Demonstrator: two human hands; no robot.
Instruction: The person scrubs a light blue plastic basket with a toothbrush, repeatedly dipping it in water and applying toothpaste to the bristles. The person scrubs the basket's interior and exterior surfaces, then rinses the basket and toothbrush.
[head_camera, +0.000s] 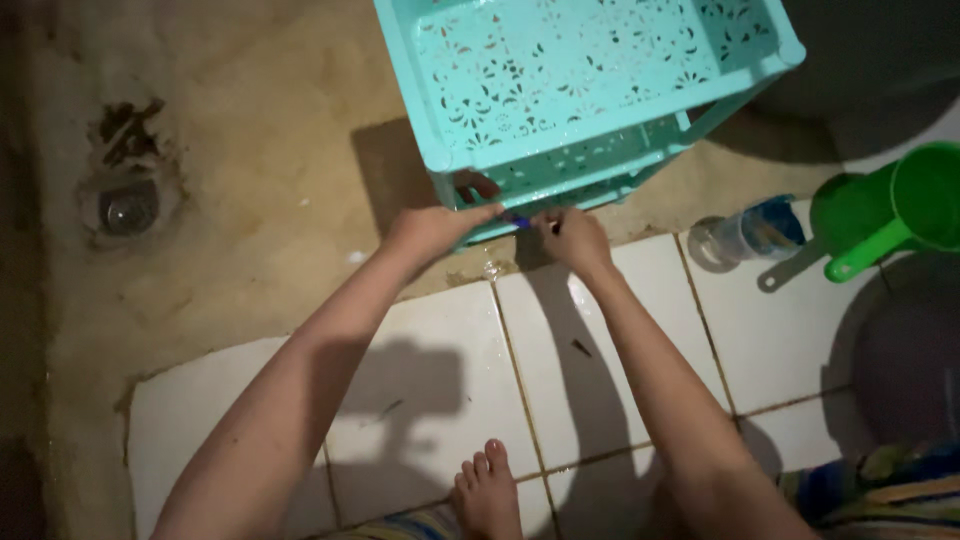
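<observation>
A turquoise plastic shelf rack (590, 80) with lace-pattern cut-outs stands on the bare cement part of the floor, near the top of the view, its lower tiers showing beneath the top tray. Both hands meet at the front edge of its lowest tier. The left hand (435, 230) grasps that edge, fingers curled over the rim. The right hand (572, 238) is pinched on a small blue-violet object (518, 220) held against the same edge, just beside the left fingertips; what the object is cannot be told, since it is too small and mostly covered.

Both forearms reach forward from the bottom of the view, and a bare foot (487, 490) rests on the white floor tiles (420, 370) between them. To the right of the rack, a clear plastic bottle (745, 235) lies on its side on the tiles, and just beyond it sits a green plastic dipper (880, 215) with a handle. A round floor drain (127, 208) is set in the cement (250, 150) at the far left.
</observation>
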